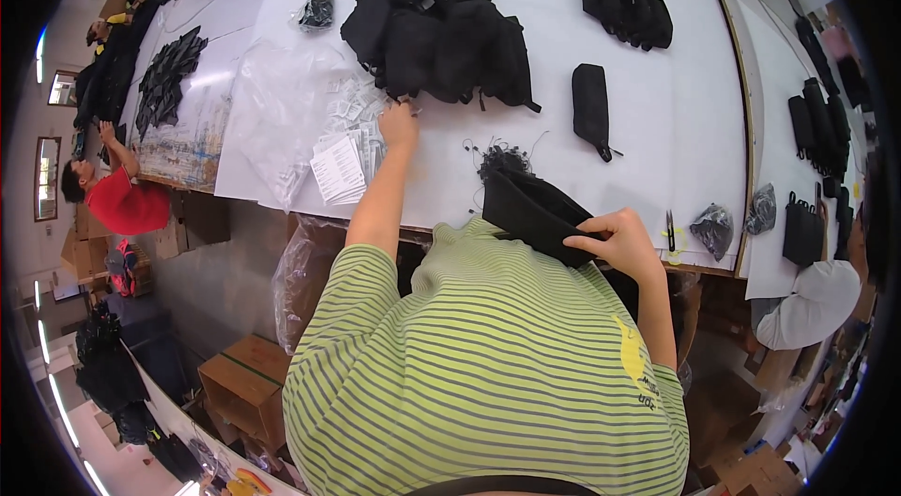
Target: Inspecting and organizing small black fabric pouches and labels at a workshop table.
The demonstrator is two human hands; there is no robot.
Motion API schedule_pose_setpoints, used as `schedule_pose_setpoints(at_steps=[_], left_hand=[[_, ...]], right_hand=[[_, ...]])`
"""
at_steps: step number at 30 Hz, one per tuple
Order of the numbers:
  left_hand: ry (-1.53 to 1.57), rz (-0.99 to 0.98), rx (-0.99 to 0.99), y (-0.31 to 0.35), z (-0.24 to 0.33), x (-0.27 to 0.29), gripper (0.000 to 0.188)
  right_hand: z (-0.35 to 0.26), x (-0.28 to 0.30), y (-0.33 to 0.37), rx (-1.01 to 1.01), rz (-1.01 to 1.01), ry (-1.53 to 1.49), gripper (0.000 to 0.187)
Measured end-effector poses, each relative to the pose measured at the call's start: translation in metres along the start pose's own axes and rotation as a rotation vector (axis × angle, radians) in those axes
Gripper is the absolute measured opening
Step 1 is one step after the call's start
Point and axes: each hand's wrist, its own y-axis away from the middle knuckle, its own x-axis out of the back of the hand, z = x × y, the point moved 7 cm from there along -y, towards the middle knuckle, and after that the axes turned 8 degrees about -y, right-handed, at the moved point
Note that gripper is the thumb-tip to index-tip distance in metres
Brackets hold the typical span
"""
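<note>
My right hand point(619, 241) grips the rim of a black fabric pouch point(535, 214), thumb and fingers on its edge. The pouch lies tilted at the table's front edge against my shirt, with its mouth gaping. My left hand point(399, 124) is stretched forward, its fingers drawn together beside the small white packets point(355, 104) and the near edge of a heap of black pouches point(441, 41). What those fingers pinch, if anything, is too small to tell. Printed white cards point(340, 169) lie in a stack left of my left forearm. A tangle of black cords point(504, 158) sits just beyond the held pouch.
One black pouch point(590, 111) lies alone at right, with a row of pouches point(627, 10) farther back. Black thread snips point(670, 231) and a bagged black bundle point(712, 229) rest near the front edge. A clear plastic sheet point(282, 111) spreads at left. Co-workers are on both sides.
</note>
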Motion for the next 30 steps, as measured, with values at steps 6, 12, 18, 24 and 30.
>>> schedule_pose_setpoints(at_steps=[6,12,18,24,30], left_hand=[[0.504,0.063,0.016,0.022,0.050,0.082,0.018],[0.852,0.178,-0.593,0.086,0.150,0.242,0.017],[0.748,0.148,-0.446,0.088,0.135,0.249,0.053],[2.127,-0.630,0.226,0.121,0.137,0.158,0.060],[2.137,-0.425,0.493,0.110,0.156,0.190,0.045]], right_hand=[[-0.025,0.005,-0.010,0.379,0.161,0.397,0.021],[-0.053,0.004,-0.026,0.580,0.218,0.522,0.017],[-0.071,0.006,-0.029,0.734,0.375,0.466,0.015],[-0.087,0.001,-0.020,0.771,0.551,0.240,0.020],[-0.042,0.006,-0.023,0.384,0.736,-0.357,0.015]])
